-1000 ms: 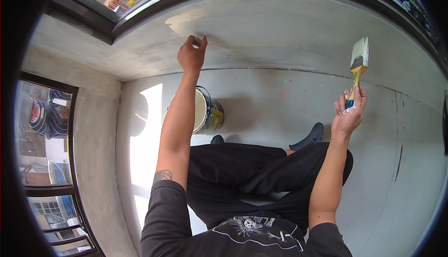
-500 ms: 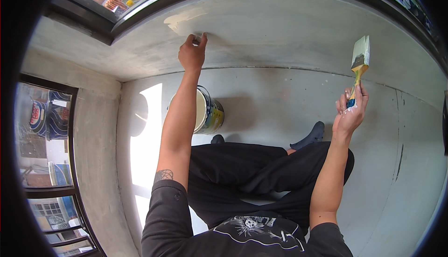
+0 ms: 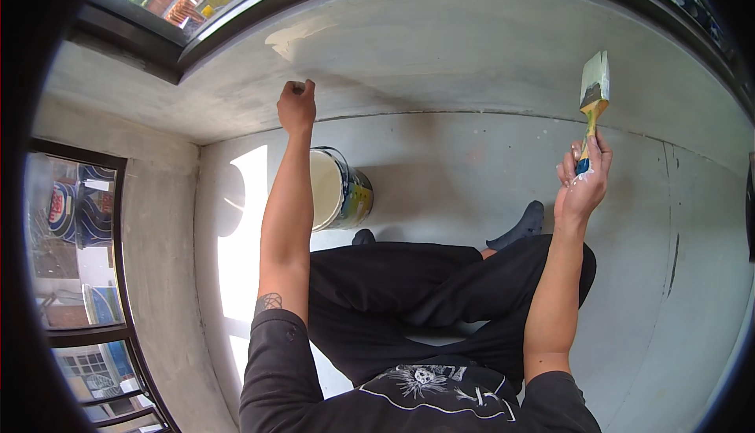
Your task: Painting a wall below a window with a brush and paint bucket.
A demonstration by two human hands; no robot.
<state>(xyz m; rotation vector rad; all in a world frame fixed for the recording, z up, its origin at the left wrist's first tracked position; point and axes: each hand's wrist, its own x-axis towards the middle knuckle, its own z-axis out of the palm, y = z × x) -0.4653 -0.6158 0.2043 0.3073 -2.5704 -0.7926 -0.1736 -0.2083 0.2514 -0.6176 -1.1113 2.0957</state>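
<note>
My right hand (image 3: 583, 181) grips a paintbrush (image 3: 595, 103) by its handle. The brush points up, its broad bristles coated in white paint, and white smears mark my palm. My left hand (image 3: 296, 110) is closed in front of the low grey wall (image 3: 440, 47), below a pale, cream-coloured patch (image 3: 295, 38) on it. Something small and dark shows between its thumb and fingers, too hidden to name. Close to my left forearm stands an open paint bucket (image 3: 360, 198) with a raised handle and pale insides; the forearm covers part of its left side.
A dark window frame (image 3: 259, 20) runs above the wall. On the left, another dark-framed window (image 3: 122, 236) shows stacked buckets (image 3: 79, 205) behind the glass. I sit on the pale grey floor (image 3: 464, 154), legs folded, a socked foot (image 3: 519, 227) to the right.
My left hand has drawn down and left, farther from the pale patch on the wall. The right hand still holds the paintbrush upright; the whole view has shifted slightly.
</note>
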